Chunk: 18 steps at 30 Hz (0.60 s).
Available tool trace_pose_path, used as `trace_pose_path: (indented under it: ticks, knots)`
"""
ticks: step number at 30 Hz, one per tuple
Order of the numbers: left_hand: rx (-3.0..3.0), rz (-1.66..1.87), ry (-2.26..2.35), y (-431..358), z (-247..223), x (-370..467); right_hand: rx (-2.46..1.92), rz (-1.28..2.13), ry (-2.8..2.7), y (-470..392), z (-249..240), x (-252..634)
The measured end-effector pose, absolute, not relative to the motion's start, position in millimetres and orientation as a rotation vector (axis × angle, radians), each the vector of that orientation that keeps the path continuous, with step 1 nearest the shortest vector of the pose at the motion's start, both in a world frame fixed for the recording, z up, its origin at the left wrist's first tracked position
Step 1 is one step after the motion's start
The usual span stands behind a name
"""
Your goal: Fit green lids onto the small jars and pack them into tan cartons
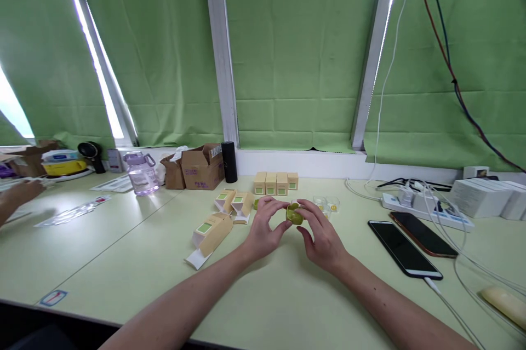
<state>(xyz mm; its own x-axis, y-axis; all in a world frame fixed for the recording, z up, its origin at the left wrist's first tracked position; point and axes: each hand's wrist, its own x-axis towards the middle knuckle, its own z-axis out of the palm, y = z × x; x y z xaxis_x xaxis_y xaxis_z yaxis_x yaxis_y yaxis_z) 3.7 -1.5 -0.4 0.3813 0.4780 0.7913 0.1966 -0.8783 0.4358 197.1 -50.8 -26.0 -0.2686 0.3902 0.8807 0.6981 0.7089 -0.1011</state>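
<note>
One small green container point(295, 214) above the counter point(263, 306), left hand point(265, 229) pinching, right hand point(326, 243) at its edge, grip unclear; four cartons point(276, 184) standing shut, three point(213, 231) left, flaps open, seemingly unfinished.

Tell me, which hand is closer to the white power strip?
The right hand. It is on the power strip's side of the small green item; the left hand is on the other side.
</note>
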Motion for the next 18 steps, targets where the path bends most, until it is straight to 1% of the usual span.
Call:
trace_pose_path:
  ticks: [9,18]
  knots:
    - [2.13,1.416,0.72,3.9,-5.2,5.2,-0.834,-0.287,-1.866,-48.1,-27.7,197.4]
    - [1.82,1.188,0.692,4.4,-2.9,10.4,-0.833,-0.227,-1.84,-46.7,-29.0,197.1]
